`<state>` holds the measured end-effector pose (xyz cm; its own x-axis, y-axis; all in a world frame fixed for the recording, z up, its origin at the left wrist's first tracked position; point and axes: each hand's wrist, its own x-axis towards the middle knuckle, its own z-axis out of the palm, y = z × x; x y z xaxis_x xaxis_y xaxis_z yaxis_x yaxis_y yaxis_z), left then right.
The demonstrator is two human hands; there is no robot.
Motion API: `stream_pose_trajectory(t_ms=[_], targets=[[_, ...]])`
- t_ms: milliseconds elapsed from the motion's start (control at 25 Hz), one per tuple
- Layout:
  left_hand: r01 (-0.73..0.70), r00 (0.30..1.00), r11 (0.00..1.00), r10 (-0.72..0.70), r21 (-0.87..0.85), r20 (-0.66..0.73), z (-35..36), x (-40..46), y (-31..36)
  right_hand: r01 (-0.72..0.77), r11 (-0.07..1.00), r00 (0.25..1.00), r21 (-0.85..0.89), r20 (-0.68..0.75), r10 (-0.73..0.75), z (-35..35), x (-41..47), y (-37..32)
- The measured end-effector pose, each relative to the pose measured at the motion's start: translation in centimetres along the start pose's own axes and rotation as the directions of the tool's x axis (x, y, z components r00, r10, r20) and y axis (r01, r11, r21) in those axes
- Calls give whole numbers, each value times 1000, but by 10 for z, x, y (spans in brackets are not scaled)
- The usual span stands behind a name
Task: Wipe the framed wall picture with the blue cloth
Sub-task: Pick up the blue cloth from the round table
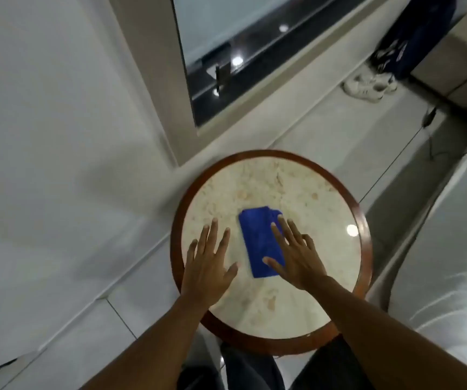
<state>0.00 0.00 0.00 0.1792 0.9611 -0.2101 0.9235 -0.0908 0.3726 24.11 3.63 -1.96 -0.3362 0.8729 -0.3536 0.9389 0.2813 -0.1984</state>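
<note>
Fingers of the right hand spread flat, palm down, tips and thumb lying over the right side of the blue cloth; not pinching it. Left hand also flat with fingers spread, just beside the cloth's left edge, not touching it, over the tabletop.

Big stuff: white wall fills the left. Large framed panel with pale border and dark reflective glass leans up top centre, ceiling lights mirrored in it. Pale tiled floor runs around it. White bedding at right edge.

Round table centre frame, dark wood rim, beige marble-look top with a light glare spot on its right. Folded cloth lies roughly in the table's middle, long side running away from the person.

Small: white sneakers on the floor upper right, near a dark blue bag. Black cable trails on the floor.
</note>
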Motion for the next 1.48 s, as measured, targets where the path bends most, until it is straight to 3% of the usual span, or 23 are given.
stream_pose_trajectory(t_ms=[120,240,400,600,880,960,1000,1040,1120,1200,1280,1360,1480], targets=[[32,998,999,-34,25,51,55,21,-17,-70,998,996,7,-64,70,52,29,4],[120,993,993,-120,6,16,95,44,-21,-131,991,976,15,-176,132,92,52,3],[206,978,977,-207,-56,-22,124,58,-20,-91,996,942,8,-324,89,115,66,4],[187,979,982,-190,-34,-81,127,61,-35,-56,998,943,-2,-328,52,122,75,6],[166,986,986,-166,6,-36,110,67,-33,-56,995,918,83,-387,84,124,77,-1],[153,988,988,-152,15,-21,103,66,-32,-47,986,905,160,-410,109,121,76,-3],[150,988,989,-150,4,-25,97,65,-30,-52,957,897,284,-409,170,118,76,-6],[152,988,988,-152,-23,-35,91,64,-28,-71,882,884,466,-381,272,115,76,-11],[138,986,987,-145,-84,-86,72,64,-25,-90,586,820,805,-274,502,103,77,-29],[85,983,993,-97,-84,-154,45,65,-21,-78,272,758,959,-120,642,83,78,-53],[26,971,998,-37,-52,-234,9,62,-16,-3,26,748,1000,-15,663,55,74,-78],[-24,958,998,9,-50,-287,-41,54,-8,83,-80,761,993,-11,649,9,65,-105],[-166,897,984,176,58,-405,-143,37,12,243,-128,761,962,-107,640,-86,45,-147]])
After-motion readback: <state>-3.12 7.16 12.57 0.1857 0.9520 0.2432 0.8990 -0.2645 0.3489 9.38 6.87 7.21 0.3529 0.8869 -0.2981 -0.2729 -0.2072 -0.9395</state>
